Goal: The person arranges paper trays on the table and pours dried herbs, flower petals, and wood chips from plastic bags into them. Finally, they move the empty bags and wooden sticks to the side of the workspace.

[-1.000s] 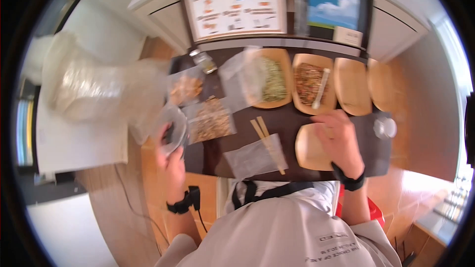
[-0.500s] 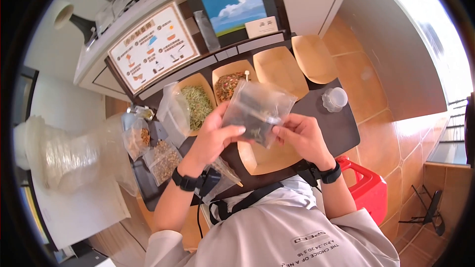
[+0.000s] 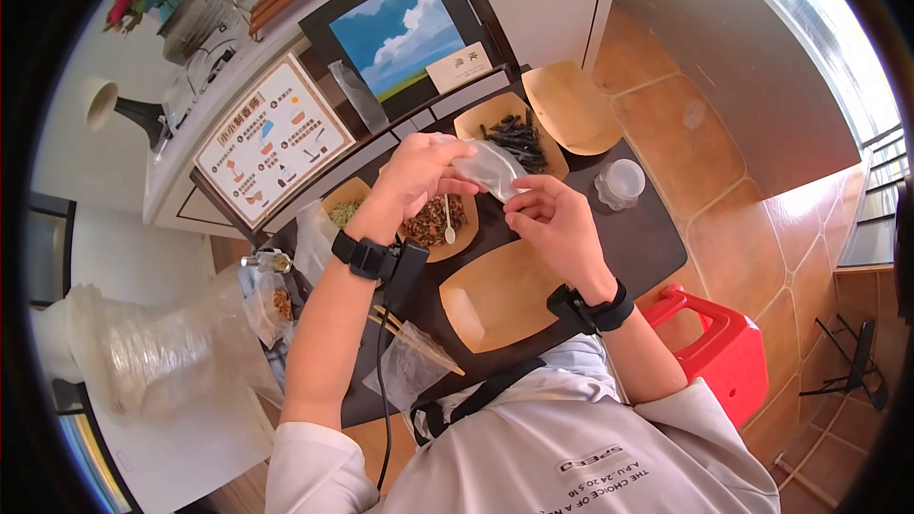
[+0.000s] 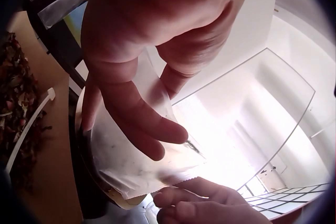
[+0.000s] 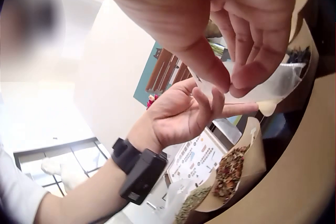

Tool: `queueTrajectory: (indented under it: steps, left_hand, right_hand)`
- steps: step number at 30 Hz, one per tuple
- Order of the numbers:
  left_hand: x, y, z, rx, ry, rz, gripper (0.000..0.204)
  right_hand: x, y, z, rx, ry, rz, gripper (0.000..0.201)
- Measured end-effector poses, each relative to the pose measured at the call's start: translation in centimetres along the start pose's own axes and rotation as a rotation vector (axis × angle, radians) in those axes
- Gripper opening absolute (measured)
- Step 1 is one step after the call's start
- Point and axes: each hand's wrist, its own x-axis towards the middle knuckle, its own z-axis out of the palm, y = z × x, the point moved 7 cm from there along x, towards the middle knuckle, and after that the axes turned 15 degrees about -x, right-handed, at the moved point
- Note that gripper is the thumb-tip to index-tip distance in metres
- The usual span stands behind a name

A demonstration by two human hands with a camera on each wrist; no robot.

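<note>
Table, dark, lay under both hands with wooden trays on it. Tray of dark sticks sat just beyond the hands; empty tray lay below the right hand, nearer the body; tray of mixed dried bits was under the left hand. Clear plastic bag was held up between the hands, above the trays: left fingers curled round its upper side, right thumb and fingers pinching its lower edge. Small clear cup stood off to the right hand's outer side.
</note>
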Motion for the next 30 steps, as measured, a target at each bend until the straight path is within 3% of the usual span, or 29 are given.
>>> queueTrajectory:
  steps: [4,6,8,11,14,19,22,24,26,28,30]
  left_hand:
    - [-0.3,1.3,1.4,-0.011,-0.028,-0.009,0.043]
    - [-1.0,1.6,2.1,-0.043,-0.054,-0.037,0.048]
    - [-1.8,2.1,1.6,-0.126,0.116,0.025,0.059]
    - [-2.8,2.0,0.4,-0.159,0.108,0.07,0.062]
    - [-4.0,1.2,-0.6,-0.037,0.081,0.163,0.055]
    - [-7.1,-0.8,-0.8,0.121,0.007,0.119,0.037]
    - [-9.4,-1.8,-0.6,-0.026,-0.025,0.128,0.041]
    - [-10.0,-2.1,0.2,-0.158,-0.056,0.158,0.044]
    - [-10.2,-1.9,1.5,-0.526,-0.102,0.202,0.041]
    - [-9.3,-2.3,1.2,-0.601,-0.112,0.161,0.036]
    - [-8.4,-3.2,-0.6,-0.565,0.013,0.252,0.031]
  right_hand:
    - [0.4,-2.1,-0.9,-0.303,0.108,-0.079,0.024]
    - [0.7,-2.8,-1.6,-0.502,0.282,-0.24,0.016]
    - [1.3,-3.1,-2.2,-0.482,0.318,-0.252,0.013]
    - [1.6,-3.4,-3.7,-0.516,0.398,-0.244,0.013]
    - [1.7,-3.8,-4.9,-0.463,0.46,-0.23,0.014]
    - [1.8,-4.9,-5.7,-0.5,0.489,-0.254,0.014]
    - [0.5,-6.2,-4.9,-0.592,0.529,-0.397,0.009]
    - [-2.1,-9.1,-1.5,-0.739,0.458,-0.759,0.008]
    - [-3.9,-10.1,1.5,-0.854,0.31,-0.976,0.017]
    - [-4.4,-10.5,2.6,-0.882,0.25,-1.02,0.02]
    - [-4.2,-10.3,3.4,-0.913,0.115,-1.04,0.022]
